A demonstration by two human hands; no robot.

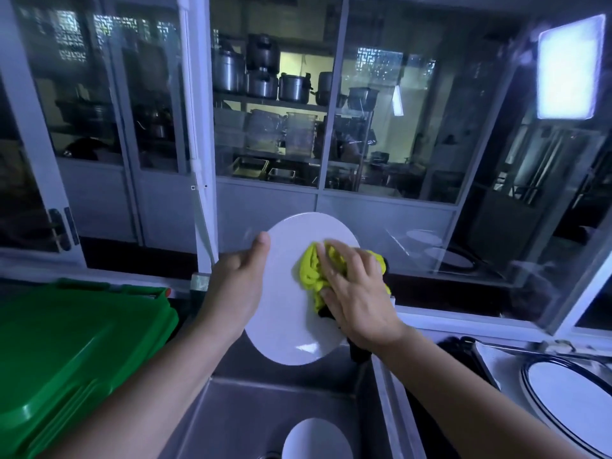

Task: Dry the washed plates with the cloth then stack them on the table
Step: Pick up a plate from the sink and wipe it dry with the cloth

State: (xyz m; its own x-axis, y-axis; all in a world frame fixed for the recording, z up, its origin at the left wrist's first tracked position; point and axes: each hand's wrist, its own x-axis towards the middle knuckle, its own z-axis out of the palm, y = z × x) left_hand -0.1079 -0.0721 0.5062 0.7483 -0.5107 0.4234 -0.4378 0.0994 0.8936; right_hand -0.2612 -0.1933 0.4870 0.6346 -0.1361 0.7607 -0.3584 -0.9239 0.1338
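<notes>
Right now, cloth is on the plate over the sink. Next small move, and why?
Probably sweep the yellow cloth down toward the plate's lower edge. The right hand presses the cloth on the upper right of the face, while the lower part is uncovered and shows a bright glint, possibly water. The left hand has a grip on the left rim, holding the plate tilted above the sink.

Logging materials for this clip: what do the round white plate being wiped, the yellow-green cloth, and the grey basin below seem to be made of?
The round white plate looks like glazed ceramic, possibly melamine: smooth and glossy, with a bright highlight near its lower rim. The yellow-green cloth appears to be soft, looped fabric, bunched under the right hand. The grey basin looks like brushed stainless steel: dull metallic sheen, folded edges.
</notes>
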